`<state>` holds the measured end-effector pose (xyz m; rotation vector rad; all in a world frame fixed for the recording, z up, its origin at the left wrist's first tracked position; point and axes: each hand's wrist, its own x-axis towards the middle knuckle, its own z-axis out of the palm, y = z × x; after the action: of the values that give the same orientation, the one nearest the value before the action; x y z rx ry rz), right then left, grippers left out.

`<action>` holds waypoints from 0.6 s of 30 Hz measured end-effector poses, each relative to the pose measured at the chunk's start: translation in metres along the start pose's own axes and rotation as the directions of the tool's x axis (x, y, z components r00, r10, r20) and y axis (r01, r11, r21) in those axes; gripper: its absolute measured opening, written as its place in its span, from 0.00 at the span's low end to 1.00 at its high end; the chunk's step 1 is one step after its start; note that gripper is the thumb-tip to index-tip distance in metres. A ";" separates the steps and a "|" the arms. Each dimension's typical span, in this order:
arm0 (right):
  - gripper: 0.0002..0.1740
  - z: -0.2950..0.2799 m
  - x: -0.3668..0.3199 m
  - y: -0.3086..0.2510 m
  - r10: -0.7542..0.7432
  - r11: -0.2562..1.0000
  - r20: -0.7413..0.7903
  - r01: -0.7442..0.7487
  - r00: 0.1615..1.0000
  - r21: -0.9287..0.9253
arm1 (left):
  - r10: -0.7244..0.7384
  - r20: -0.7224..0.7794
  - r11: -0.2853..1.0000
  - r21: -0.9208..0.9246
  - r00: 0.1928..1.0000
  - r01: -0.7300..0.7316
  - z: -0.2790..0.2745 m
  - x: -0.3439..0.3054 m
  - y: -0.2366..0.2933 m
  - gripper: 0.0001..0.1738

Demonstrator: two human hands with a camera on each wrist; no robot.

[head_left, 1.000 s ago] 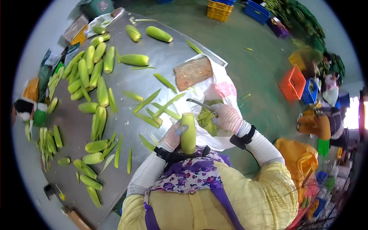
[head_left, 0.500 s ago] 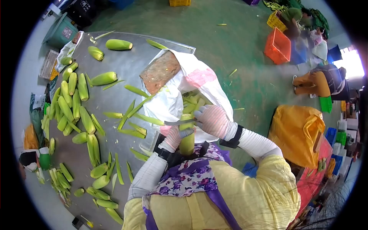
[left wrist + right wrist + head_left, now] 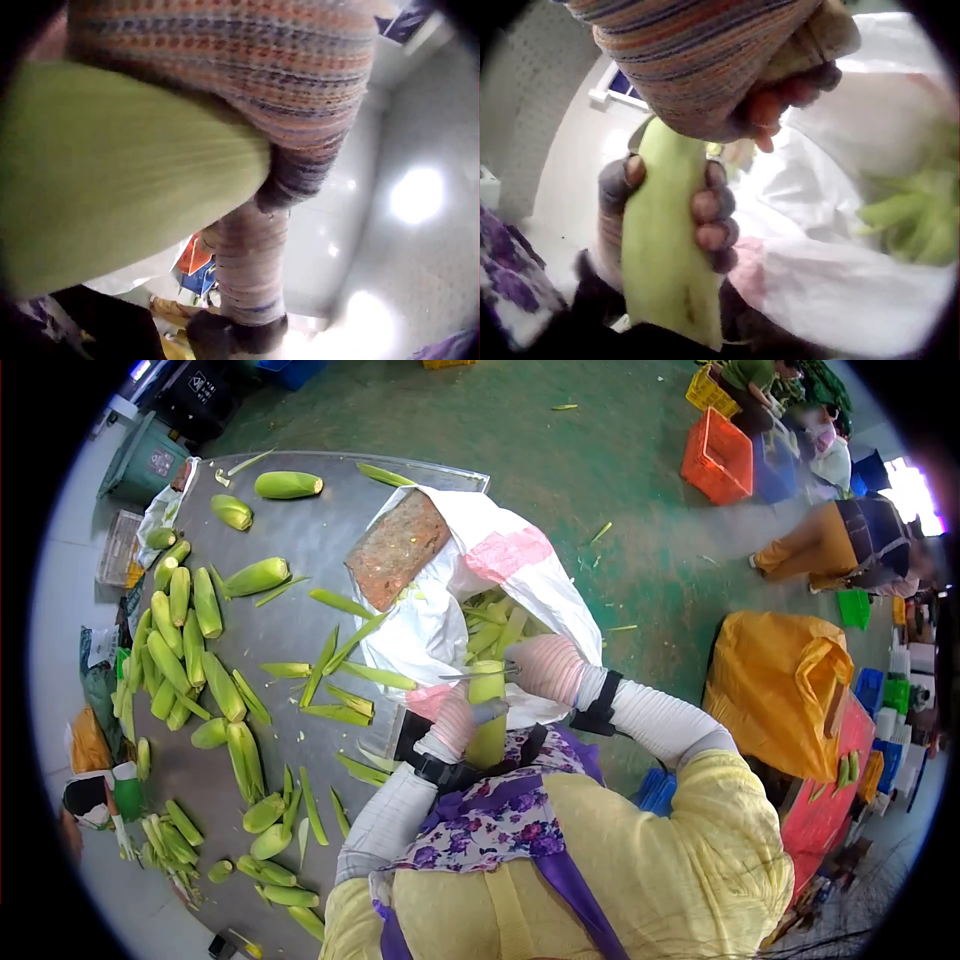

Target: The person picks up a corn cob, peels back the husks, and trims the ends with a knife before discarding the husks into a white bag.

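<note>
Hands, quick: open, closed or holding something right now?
Left hand: closed around a pale green stalk, thumb on one side, fingertips on the other.
Right hand: closed around the handle of a knife.

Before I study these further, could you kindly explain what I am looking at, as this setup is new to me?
No machine here: just a person working. The wide picture is taken from the head, the two close ones from the wrists. The left hand grips a green ear, perhaps corn; the right hand holds a knife, its blade near the ear's top. More green ears and loose leaves lie on the metal table, where a brick rests on a white bag.
</note>
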<state>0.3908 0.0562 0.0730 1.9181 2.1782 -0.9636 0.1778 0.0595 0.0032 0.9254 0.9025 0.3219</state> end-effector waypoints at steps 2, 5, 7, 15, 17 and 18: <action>0.15 0.013 0.002 0.004 0.027 0.998 -0.033 -0.026 0.999 0.052 | -0.040 -0.023 0.999 -0.020 0.999 0.040 0.002 -0.001 -0.001 0.26; 0.16 0.036 0.006 0.011 0.063 0.992 -0.093 -0.052 0.994 0.117 | -0.065 -0.015 0.997 -0.052 0.998 0.064 0.003 -0.001 -0.001 0.26; 0.16 0.044 0.008 0.014 0.081 0.986 -0.118 -0.063 0.990 0.152 | -0.086 -0.024 0.993 -0.083 0.996 0.083 0.005 0.000 -0.003 0.26; 0.12 0.063 0.009 0.023 0.107 0.970 -0.181 -0.063 0.978 0.233 | -0.090 -0.063 0.994 -0.059 0.994 0.087 0.011 0.004 -0.013 0.26; 0.14 0.066 0.007 0.031 0.145 0.970 -0.115 -0.118 0.983 0.214 | -0.049 -0.069 0.996 0.075 0.996 0.054 0.012 0.003 -0.009 0.27; 0.16 0.068 0.007 0.034 0.161 0.969 -0.080 -0.142 0.984 0.202 | -0.009 -0.066 0.980 0.199 0.998 0.022 0.011 0.000 -0.007 0.27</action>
<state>0.3974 0.0284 0.0021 2.2260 2.0130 -1.1163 0.1859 0.0497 0.0006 1.0978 1.0146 0.2523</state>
